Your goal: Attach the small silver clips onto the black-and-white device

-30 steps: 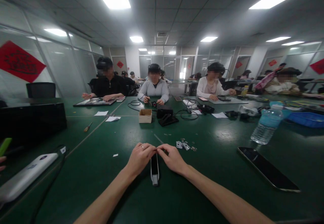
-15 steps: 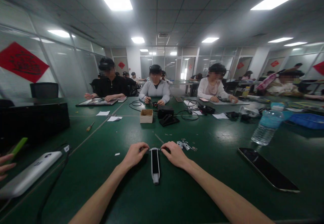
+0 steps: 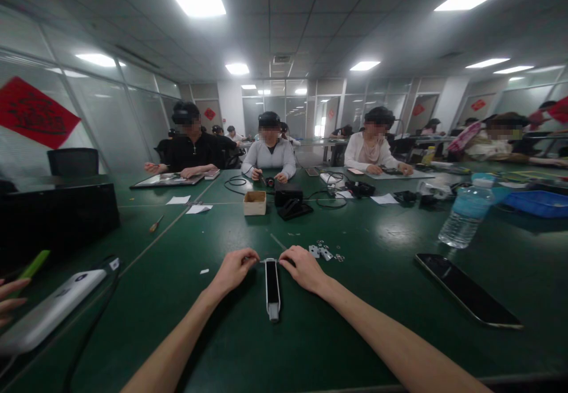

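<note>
A slim device with a white frame, black middle and grey near end (image 3: 273, 289) lies lengthwise on the green table (image 3: 355, 316) before me. A thin grey crosspiece (image 3: 269, 260) spans its far end. My left hand (image 3: 234, 270) pinches at the crosspiece's left end, thumb and fingers together. On the opposite side, my right hand (image 3: 302, 267) has its fingers closed at the right end. The fingertips partly hide what they grip. Small metal plates (image 3: 320, 252) and rings (image 3: 339, 257) lie just beyond my right hand, near a thin strip (image 3: 278, 241).
At right are a phone (image 3: 465, 289) and a water bottle (image 3: 464, 218). A white power bank-like device (image 3: 57, 304) and a co-worker's hand (image 3: 9, 301) with a green tool are at left. Ahead sit a small box (image 3: 254, 203), a black case (image 3: 289, 195) and a screwdriver (image 3: 156, 223).
My view has shifted slightly; both my hands stay at the device's far end. Across the table, the co-worker on the right has lifted one hand towards their face.
</note>
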A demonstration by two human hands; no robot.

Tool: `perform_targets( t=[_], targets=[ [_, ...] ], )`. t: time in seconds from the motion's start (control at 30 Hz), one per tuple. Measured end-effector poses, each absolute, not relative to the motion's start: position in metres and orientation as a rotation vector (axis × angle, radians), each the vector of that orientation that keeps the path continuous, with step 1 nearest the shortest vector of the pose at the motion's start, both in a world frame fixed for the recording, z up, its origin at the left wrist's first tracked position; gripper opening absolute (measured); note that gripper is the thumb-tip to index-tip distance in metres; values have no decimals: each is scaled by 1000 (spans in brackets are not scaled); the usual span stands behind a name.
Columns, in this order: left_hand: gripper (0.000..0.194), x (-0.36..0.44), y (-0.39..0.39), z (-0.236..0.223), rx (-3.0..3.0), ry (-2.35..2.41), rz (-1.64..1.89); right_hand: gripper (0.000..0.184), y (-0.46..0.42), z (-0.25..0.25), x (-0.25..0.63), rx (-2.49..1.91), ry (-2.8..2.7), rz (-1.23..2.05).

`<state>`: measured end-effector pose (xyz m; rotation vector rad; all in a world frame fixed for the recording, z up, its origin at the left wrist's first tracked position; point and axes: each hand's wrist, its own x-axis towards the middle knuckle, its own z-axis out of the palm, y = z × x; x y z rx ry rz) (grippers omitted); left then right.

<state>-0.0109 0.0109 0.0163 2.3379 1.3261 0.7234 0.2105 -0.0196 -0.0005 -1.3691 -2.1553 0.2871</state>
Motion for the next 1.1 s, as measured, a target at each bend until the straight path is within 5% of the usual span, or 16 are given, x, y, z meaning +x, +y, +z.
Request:
perform_targets(
  t=[1.1],
  targets=[
    [21, -7, 8, 15, 2246, 1290, 781, 21, -19, -4, 211, -1360, -2184, 275]
  ],
)
